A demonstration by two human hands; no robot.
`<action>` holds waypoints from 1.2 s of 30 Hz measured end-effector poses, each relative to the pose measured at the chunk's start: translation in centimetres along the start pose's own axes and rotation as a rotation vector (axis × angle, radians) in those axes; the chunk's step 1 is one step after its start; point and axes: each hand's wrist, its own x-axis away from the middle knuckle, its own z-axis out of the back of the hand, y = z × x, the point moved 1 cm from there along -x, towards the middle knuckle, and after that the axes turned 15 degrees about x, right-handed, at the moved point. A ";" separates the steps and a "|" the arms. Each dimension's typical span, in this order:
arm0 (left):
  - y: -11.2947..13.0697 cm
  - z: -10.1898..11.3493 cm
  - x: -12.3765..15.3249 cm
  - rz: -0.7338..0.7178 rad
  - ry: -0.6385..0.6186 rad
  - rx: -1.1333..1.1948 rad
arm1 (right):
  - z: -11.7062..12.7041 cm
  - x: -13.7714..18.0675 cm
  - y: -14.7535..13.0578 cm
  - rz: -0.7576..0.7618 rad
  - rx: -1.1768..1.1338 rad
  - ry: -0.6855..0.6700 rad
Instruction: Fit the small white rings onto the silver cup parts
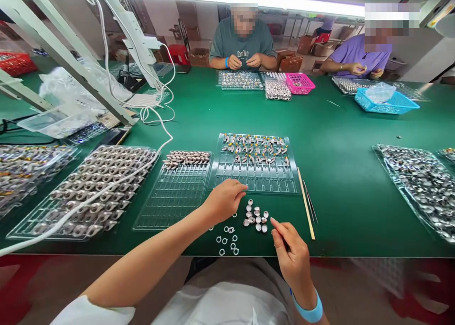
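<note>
My left hand (224,200) hovers over the green table (330,173), fingers curled together in a pinch at the front edge of a clear tray (256,173); what it holds is too small to name. My right hand (292,249) is closed in a pinch on a thin dark stick, just right of a small heap of silver caps (256,219). Several white rings (227,239) lie below the left hand. The tray's far rows hold small metal parts (254,149).
A second clear tray (174,192) with one filled row lies to the left, then larger trays of silver parts (92,187). A wooden stick and tweezers (307,204) lie right of the tray. Another parts tray (419,182) is far right. Two people work opposite, with pink (300,83) and blue baskets (386,102).
</note>
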 end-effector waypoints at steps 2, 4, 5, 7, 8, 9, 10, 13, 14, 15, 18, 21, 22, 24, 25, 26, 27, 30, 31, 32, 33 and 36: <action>-0.9 0.9 -1.6 0.038 0.064 -0.032 | -0.3 0.0 0.1 0.007 -0.002 0.009; -2.1 1.8 -3.5 0.099 0.143 -0.065 | -0.5 0.0 0.2 0.016 -0.002 0.014; -2.6 2.1 -4.4 0.129 0.168 -0.074 | -0.6 -0.1 0.2 0.022 -0.001 0.015; -3.5 2.4 -6.4 0.175 0.176 -0.075 | -0.7 -0.1 0.2 0.036 0.002 0.014; -3.8 2.4 -7.3 0.189 0.169 -0.073 | -0.8 -0.1 0.2 0.043 0.005 0.018; -4.0 2.3 -8.2 0.202 0.159 -0.072 | -0.8 -0.1 0.1 0.049 0.007 0.020; -4.1 2.2 -9.0 0.214 0.146 -0.074 | -0.8 0.0 0.1 0.053 0.010 0.021; -4.4 1.7 -11.1 0.272 0.074 -0.094 | -0.8 0.1 0.1 0.055 0.015 0.024; -4.5 1.6 -11.6 0.295 0.042 -0.102 | -0.8 0.2 0.2 0.054 0.017 0.023; -4.6 1.5 -12.1 0.318 0.010 -0.110 | -0.8 0.2 0.2 0.053 0.018 0.020; -4.8 1.4 -12.8 0.371 -0.064 -0.132 | -0.9 0.3 0.2 0.065 0.021 0.017; -4.8 1.3 -13.0 0.384 -0.087 -0.141 | -1.0 0.3 0.2 0.072 0.028 0.014; -4.7 1.3 -12.9 0.378 -0.085 -0.140 | -1.0 0.2 0.2 0.072 0.031 0.012; -4.4 1.3 -12.8 0.354 -0.064 -0.130 | -1.1 0.2 0.1 0.075 0.037 0.011; -4.2 1.4 -12.7 0.336 -0.045 -0.121 | -1.2 0.3 0.1 0.078 0.037 0.010; -3.9 1.5 -12.6 0.316 -0.021 -0.108 | -1.2 0.3 0.2 0.080 0.035 0.009; -3.5 1.6 -12.3 0.294 0.006 -0.090 | -1.1 0.4 0.2 0.081 0.029 0.008; -1.3 2.0 -10.2 0.220 0.057 0.004 | -0.7 0.4 0.3 0.033 -0.035 0.022; -0.3 1.9 -8.9 0.193 0.044 0.053 | -0.4 0.4 0.3 -0.003 -0.069 0.030; 0.8 1.7 -7.4 0.164 0.020 0.105 | 0.0 0.3 0.2 -0.043 -0.106 0.033; 2.0 1.4 -5.6 0.138 -0.017 0.155 | 0.4 0.2 0.1 -0.081 -0.141 0.026; 5.6 0.1 0.1 0.040 -0.167 0.400 | 1.5 -0.4 -1.0 -0.093 -0.205 -0.075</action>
